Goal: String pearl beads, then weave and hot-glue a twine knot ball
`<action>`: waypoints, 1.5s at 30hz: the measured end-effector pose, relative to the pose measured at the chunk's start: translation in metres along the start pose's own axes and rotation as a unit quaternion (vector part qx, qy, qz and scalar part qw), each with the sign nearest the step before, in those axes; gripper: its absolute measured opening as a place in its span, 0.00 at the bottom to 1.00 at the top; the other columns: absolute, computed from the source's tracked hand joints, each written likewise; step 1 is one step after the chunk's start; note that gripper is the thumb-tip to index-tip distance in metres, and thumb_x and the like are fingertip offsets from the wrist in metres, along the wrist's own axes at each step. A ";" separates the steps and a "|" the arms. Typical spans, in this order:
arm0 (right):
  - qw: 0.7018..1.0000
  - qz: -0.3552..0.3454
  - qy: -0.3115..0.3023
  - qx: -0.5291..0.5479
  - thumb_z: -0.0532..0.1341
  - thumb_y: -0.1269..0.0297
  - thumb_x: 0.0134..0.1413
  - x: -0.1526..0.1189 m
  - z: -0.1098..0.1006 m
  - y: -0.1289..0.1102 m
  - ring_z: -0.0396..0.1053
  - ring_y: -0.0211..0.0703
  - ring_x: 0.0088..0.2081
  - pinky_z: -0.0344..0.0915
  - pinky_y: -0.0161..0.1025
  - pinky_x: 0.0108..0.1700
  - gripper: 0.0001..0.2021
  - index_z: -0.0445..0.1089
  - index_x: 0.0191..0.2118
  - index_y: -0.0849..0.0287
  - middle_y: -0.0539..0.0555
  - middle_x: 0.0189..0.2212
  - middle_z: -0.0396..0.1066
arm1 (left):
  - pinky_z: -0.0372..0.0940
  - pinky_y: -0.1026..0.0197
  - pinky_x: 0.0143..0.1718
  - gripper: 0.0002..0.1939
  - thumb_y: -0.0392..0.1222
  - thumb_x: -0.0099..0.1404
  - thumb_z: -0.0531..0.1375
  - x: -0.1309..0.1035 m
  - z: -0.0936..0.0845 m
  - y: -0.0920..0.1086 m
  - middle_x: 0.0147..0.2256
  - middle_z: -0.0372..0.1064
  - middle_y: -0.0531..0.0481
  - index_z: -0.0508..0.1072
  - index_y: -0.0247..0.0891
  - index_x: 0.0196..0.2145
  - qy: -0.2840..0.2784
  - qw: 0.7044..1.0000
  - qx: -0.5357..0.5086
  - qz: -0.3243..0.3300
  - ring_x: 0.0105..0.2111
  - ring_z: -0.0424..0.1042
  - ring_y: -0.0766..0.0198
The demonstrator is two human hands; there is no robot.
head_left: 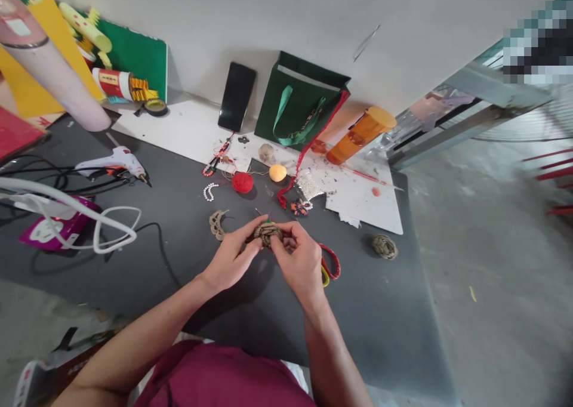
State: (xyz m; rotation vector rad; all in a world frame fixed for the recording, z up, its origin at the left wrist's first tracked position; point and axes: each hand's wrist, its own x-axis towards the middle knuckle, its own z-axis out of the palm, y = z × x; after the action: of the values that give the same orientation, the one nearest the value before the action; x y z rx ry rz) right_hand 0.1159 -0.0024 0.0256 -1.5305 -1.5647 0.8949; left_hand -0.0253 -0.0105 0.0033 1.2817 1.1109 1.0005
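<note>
Between my two hands, above the dark grey table (358, 299), is a small brown-beige crocheted piece (268, 234) with a bit of green at its top. My left hand (230, 255) pinches it from the left, thumb and forefinger at its edge. From the right my right hand (299, 261) grips the same piece, with its thumb on the front. Just left of my hands lies a curved beige crocheted strip (217, 225). Red-handled scissors or a loop (333, 262) show partly from behind my right hand. A brown yarn ball (385, 247) sits at the right.
Behind my hands are a red ball (242, 182), a yellow ball (278, 173) and a bead packet (310, 185). Farther back stand a phone (237, 97), a green bag (299, 102) and an orange bottle (362, 135). A glue gun (114, 161) and cables lie left.
</note>
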 end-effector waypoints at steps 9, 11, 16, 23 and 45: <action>0.981 0.112 -0.018 0.157 0.61 0.65 0.46 0.001 0.001 0.002 0.70 0.37 0.22 0.71 0.34 0.25 0.05 0.69 0.32 0.58 0.48 0.23 0.71 | 0.65 0.62 0.32 0.23 0.45 0.69 0.48 0.000 0.001 0.000 0.36 0.74 0.45 0.68 0.31 0.54 -0.025 0.996 -0.084 -0.034 0.28 0.68 0.65; 0.976 0.124 -0.020 0.180 0.62 0.66 0.45 0.002 0.000 0.002 0.70 0.36 0.21 0.70 0.33 0.24 0.05 0.69 0.31 0.59 0.47 0.21 0.71 | 0.64 0.63 0.29 0.23 0.46 0.69 0.47 0.000 0.000 0.000 0.31 0.73 0.47 0.69 0.32 0.54 -0.036 0.992 -0.112 -0.047 0.26 0.67 0.65; 0.970 0.132 -0.017 0.203 0.63 0.66 0.44 0.003 0.001 0.002 0.67 0.34 0.19 0.69 0.32 0.23 0.05 0.69 0.31 0.59 0.46 0.20 0.70 | 0.65 0.61 0.34 0.22 0.43 0.69 0.46 -0.002 0.001 0.000 0.38 0.74 0.46 0.68 0.36 0.55 -0.036 0.997 -0.063 -0.010 0.32 0.69 0.63; 0.977 0.100 0.051 0.182 0.61 0.65 0.46 -0.003 0.012 0.004 0.68 0.35 0.21 0.67 0.32 0.24 0.04 0.68 0.30 0.59 0.48 0.21 0.71 | 0.62 0.55 0.50 0.20 0.42 0.69 0.49 -0.006 0.011 0.000 0.46 0.70 0.41 0.64 0.33 0.55 -0.004 0.995 0.074 0.063 0.46 0.69 0.56; 0.990 -0.068 0.054 -0.111 0.56 0.71 0.51 -0.007 0.010 0.004 0.71 0.41 0.27 0.70 0.37 0.31 0.10 0.68 0.41 0.58 0.53 0.30 0.73 | 0.66 0.60 0.44 0.16 0.37 0.67 0.50 -0.005 0.011 0.002 0.43 0.74 0.43 0.68 0.35 0.50 0.026 0.995 0.088 0.045 0.41 0.73 0.60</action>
State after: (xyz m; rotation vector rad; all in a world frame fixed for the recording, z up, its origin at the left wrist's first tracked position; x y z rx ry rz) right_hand 0.1087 -0.0094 0.0175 -1.5750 -1.7097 0.5675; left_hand -0.0154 -0.0173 0.0057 1.4645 1.2113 1.0265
